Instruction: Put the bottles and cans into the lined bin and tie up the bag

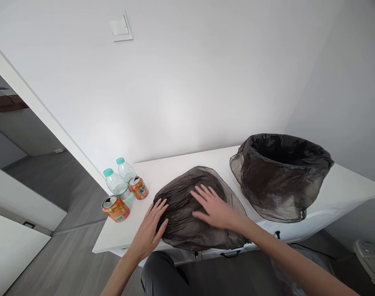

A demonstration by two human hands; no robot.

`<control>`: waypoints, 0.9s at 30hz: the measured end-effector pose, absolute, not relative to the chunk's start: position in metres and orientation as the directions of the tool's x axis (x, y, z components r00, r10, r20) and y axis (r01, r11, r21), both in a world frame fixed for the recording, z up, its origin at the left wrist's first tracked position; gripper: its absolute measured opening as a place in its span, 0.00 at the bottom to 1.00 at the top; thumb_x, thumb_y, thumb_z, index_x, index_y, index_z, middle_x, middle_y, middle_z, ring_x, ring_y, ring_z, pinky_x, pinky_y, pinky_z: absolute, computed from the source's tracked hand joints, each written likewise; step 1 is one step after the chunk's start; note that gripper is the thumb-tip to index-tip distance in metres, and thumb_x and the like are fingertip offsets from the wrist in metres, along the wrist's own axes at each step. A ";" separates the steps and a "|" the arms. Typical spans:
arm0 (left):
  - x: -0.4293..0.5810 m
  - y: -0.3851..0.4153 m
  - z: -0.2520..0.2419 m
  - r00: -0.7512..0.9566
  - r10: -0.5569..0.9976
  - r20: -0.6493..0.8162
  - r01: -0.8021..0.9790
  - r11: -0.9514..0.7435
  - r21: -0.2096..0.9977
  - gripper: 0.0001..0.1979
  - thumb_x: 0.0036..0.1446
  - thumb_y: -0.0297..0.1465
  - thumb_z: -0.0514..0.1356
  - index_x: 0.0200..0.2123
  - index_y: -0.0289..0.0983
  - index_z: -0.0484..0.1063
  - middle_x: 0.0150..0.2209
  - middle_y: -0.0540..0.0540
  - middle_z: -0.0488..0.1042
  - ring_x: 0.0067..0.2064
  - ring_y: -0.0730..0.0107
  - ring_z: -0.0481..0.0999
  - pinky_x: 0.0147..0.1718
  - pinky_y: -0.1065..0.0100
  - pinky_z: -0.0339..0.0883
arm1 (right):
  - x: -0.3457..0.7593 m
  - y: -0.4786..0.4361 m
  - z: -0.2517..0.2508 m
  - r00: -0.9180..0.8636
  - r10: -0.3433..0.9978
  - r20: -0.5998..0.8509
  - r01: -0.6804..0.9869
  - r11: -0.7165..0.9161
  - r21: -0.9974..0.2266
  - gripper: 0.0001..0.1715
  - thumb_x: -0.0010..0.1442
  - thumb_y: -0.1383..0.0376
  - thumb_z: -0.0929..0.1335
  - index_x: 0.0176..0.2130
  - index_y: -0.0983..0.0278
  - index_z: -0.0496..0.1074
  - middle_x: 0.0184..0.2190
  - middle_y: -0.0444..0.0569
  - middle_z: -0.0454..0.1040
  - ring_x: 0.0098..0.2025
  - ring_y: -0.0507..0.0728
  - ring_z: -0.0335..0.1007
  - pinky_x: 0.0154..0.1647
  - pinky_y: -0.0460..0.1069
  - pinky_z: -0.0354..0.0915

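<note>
Head view: your dark translucent trash bag (184, 201) lies spread flat on the white tabletop (156, 172), its near edge hanging over the front. Left hand (148, 232) is open, fingers loosely fanned at the bag's left edge; right hand (215, 207) is open too, palm down over its middle, nothing gripped by either.

Bag should be very light, limp, slippery and easy to tear, with layers likely to cling. Best hold: pinch the gathered left edge or the loose rim between thumb and fingers, no hard pulling.

Hard to make out: right fingers slightly blurred, so you can't tell how firmly they press. Which edge is the mouth is unclear, and both hands cover part of the film. Second bag (280, 185) stands open-mouthed to the right; whatever props it up is hidden. Both your forearms run out of frame.
</note>
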State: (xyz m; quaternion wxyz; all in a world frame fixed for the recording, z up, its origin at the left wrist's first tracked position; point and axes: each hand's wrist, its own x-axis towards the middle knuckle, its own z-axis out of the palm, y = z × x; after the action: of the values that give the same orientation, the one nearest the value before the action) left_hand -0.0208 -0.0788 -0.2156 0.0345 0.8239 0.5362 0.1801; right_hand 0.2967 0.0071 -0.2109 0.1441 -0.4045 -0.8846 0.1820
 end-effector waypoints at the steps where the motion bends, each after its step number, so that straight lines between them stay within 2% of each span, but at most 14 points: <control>1: -0.023 -0.086 -0.212 0.398 0.884 0.245 0.860 -0.452 0.236 0.30 0.75 0.40 0.49 0.76 0.48 0.49 0.77 0.45 0.52 0.78 0.55 0.49 0.75 0.44 0.44 | 0.299 -0.010 -0.209 -0.691 0.711 0.129 0.603 0.666 -0.440 0.49 0.67 0.36 0.62 0.77 0.49 0.49 0.79 0.46 0.41 0.80 0.69 0.31 0.77 0.67 0.40; 3: -0.029 -0.100 -0.208 0.444 0.873 0.200 0.850 -0.481 0.215 0.33 0.73 0.41 0.53 0.77 0.49 0.47 0.76 0.45 0.53 0.77 0.54 0.51 0.75 0.45 0.48 | 0.305 -0.043 -0.211 -0.782 0.601 0.163 0.495 0.759 -0.423 0.59 0.57 0.37 0.73 0.76 0.47 0.50 0.79 0.47 0.43 0.80 0.72 0.33 0.77 0.70 0.40; 5: -0.033 -0.109 -0.208 0.463 0.869 0.177 0.848 -0.492 0.198 0.39 0.70 0.44 0.58 0.77 0.48 0.45 0.76 0.43 0.53 0.76 0.51 0.54 0.74 0.44 0.50 | 0.315 -0.064 -0.219 -0.802 0.564 0.195 0.472 0.799 -0.373 0.67 0.49 0.47 0.81 0.76 0.47 0.49 0.79 0.51 0.44 0.79 0.76 0.35 0.75 0.75 0.38; 6: -0.035 -0.111 -0.209 0.471 0.865 0.172 0.846 -0.499 0.190 0.42 0.68 0.45 0.60 0.77 0.47 0.44 0.76 0.41 0.53 0.76 0.49 0.54 0.73 0.43 0.50 | 0.321 -0.069 -0.224 -0.789 0.579 0.204 0.497 0.797 -0.343 0.67 0.49 0.54 0.82 0.76 0.48 0.51 0.78 0.52 0.46 0.79 0.77 0.37 0.75 0.76 0.38; 8: -0.038 -0.113 -0.213 0.489 0.855 0.172 0.837 -0.516 0.183 0.46 0.64 0.46 0.65 0.77 0.45 0.46 0.76 0.39 0.53 0.76 0.47 0.53 0.73 0.40 0.50 | 0.333 -0.069 -0.230 -0.735 0.646 0.205 0.585 0.757 -0.290 0.59 0.51 0.69 0.78 0.74 0.51 0.57 0.76 0.54 0.55 0.77 0.76 0.44 0.74 0.76 0.42; 10: -0.040 -0.113 -0.216 0.490 0.853 0.176 0.830 -0.519 0.205 0.45 0.61 0.42 0.67 0.76 0.46 0.51 0.75 0.39 0.56 0.76 0.47 0.54 0.73 0.39 0.51 | 0.343 -0.060 -0.227 -0.667 0.721 0.191 0.671 0.692 -0.267 0.49 0.52 0.77 0.71 0.70 0.56 0.65 0.68 0.57 0.69 0.72 0.73 0.59 0.73 0.73 0.50; 13: -0.040 -0.114 -0.213 0.431 0.880 0.199 0.824 -0.474 0.312 0.34 0.60 0.35 0.66 0.69 0.48 0.65 0.71 0.42 0.66 0.73 0.49 0.63 0.72 0.40 0.55 | 0.355 -0.047 -0.203 -0.567 0.802 0.185 0.741 0.595 -0.311 0.39 0.56 0.78 0.64 0.63 0.58 0.73 0.50 0.54 0.83 0.57 0.67 0.77 0.65 0.65 0.65; 15: -0.038 -0.116 -0.205 0.359 0.912 0.200 0.811 -0.410 0.417 0.23 0.60 0.32 0.63 0.59 0.46 0.75 0.64 0.42 0.74 0.69 0.49 0.70 0.69 0.43 0.61 | 0.359 -0.040 -0.180 -0.499 0.844 0.197 0.760 0.536 -0.368 0.33 0.60 0.75 0.63 0.60 0.54 0.75 0.43 0.51 0.84 0.49 0.65 0.80 0.52 0.59 0.73; 17: -0.034 -0.117 -0.194 0.271 0.950 0.153 0.802 -0.311 0.509 0.13 0.62 0.33 0.61 0.48 0.44 0.80 0.55 0.41 0.81 0.60 0.48 0.77 0.61 0.48 0.72 | 0.362 -0.032 -0.157 -0.423 0.878 0.222 0.781 0.478 -0.402 0.27 0.64 0.70 0.63 0.58 0.52 0.75 0.40 0.49 0.84 0.42 0.64 0.81 0.40 0.55 0.73; 19: -0.028 -0.116 -0.184 0.176 0.982 0.075 0.807 -0.187 0.560 0.12 0.66 0.39 0.58 0.43 0.42 0.80 0.43 0.42 0.84 0.49 0.50 0.82 0.48 0.54 0.78 | 0.361 -0.021 -0.136 -0.338 0.899 0.277 0.803 0.429 -0.413 0.22 0.68 0.65 0.64 0.58 0.52 0.75 0.40 0.50 0.83 0.40 0.65 0.81 0.38 0.55 0.72; 21: -0.021 -0.114 -0.176 0.089 0.996 0.018 0.804 -0.083 0.588 0.17 0.69 0.45 0.55 0.47 0.41 0.77 0.38 0.45 0.83 0.41 0.55 0.82 0.40 0.58 0.79 | 0.357 -0.015 -0.117 -0.278 0.884 0.376 0.797 0.430 -0.424 0.24 0.69 0.60 0.65 0.63 0.54 0.71 0.45 0.53 0.83 0.45 0.67 0.81 0.43 0.59 0.74; 23: -0.013 -0.114 -0.173 0.032 0.997 0.063 0.794 -0.064 0.605 0.21 0.70 0.46 0.54 0.57 0.41 0.72 0.42 0.44 0.83 0.41 0.56 0.82 0.39 0.57 0.79 | 0.345 -0.021 -0.099 -0.278 0.819 0.502 0.750 0.512 -0.420 0.32 0.70 0.58 0.66 0.70 0.56 0.63 0.56 0.55 0.79 0.57 0.70 0.76 0.53 0.65 0.74; 25: -0.005 -0.117 -0.173 -0.011 0.970 0.244 0.818 -0.132 0.560 0.26 0.69 0.44 0.57 0.65 0.41 0.64 0.54 0.40 0.80 0.49 0.54 0.82 0.47 0.54 0.79 | 0.325 -0.040 -0.085 -0.340 0.708 0.619 0.670 0.644 -0.368 0.36 0.71 0.58 0.66 0.74 0.55 0.57 0.66 0.54 0.71 0.68 0.69 0.66 0.65 0.70 0.66; 27: 0.002 -0.122 -0.171 0.013 0.860 0.510 0.873 -0.259 0.414 0.29 0.68 0.39 0.61 0.69 0.43 0.60 0.63 0.37 0.73 0.60 0.50 0.77 0.57 0.48 0.74 | 0.297 -0.066 -0.081 -0.457 0.582 0.672 0.552 0.779 -0.299 0.37 0.72 0.60 0.65 0.75 0.53 0.53 0.71 0.50 0.64 0.73 0.65 0.58 0.73 0.70 0.58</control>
State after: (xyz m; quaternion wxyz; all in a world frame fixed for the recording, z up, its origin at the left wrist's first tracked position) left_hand 0.0022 -0.1217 -0.1707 -0.0093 0.7115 0.6088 0.3508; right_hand 0.2968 -0.0660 -0.0808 0.4012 -0.3321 -0.8535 0.0188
